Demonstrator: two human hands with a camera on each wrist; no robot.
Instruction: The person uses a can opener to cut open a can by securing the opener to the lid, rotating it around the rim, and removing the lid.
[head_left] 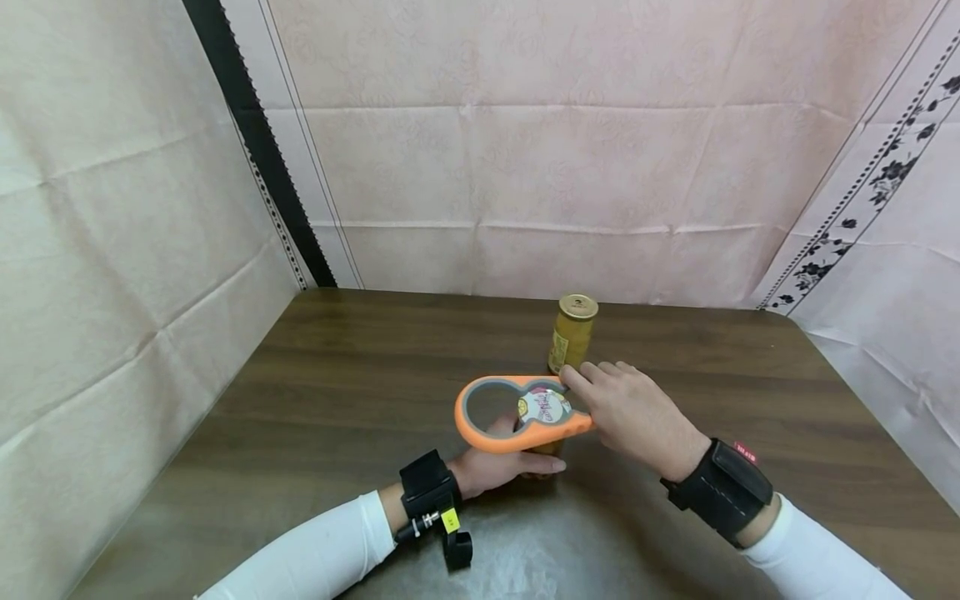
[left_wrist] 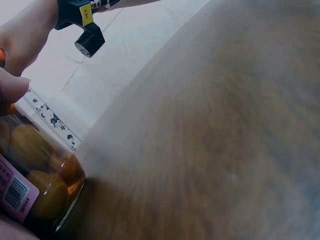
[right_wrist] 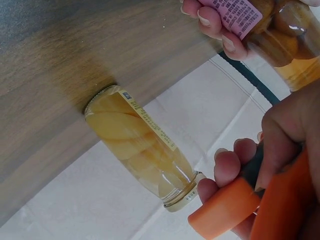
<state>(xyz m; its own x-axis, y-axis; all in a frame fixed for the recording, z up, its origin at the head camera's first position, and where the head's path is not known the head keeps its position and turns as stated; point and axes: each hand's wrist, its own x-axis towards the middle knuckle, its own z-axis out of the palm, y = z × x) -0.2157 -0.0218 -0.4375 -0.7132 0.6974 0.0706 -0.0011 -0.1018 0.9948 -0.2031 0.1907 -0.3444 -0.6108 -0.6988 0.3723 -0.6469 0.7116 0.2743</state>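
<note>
My left hand (head_left: 491, 469) holds a glass jar (left_wrist: 42, 192) of whole brown fruit in amber liquid, its pink label bearing a barcode. The jar stands on the table with its printed white lid (head_left: 545, 406) facing up. In my right hand (head_left: 637, 417) is an orange and grey jar opener (head_left: 558, 430), gripped at its handle end. The opener's loop lies over the jar's top, and the lid shows through its right part. Behind the opener stands a second jar (head_left: 573, 337) with a gold lid, holding pale yellow fruit slices (right_wrist: 135, 145).
The brown wood-grain table (head_left: 360, 375) has its far edge just behind the second jar. Pale cloth hangs (head_left: 562, 167) behind the table and along both sides. Each wrist wears a black strap (head_left: 720, 492).
</note>
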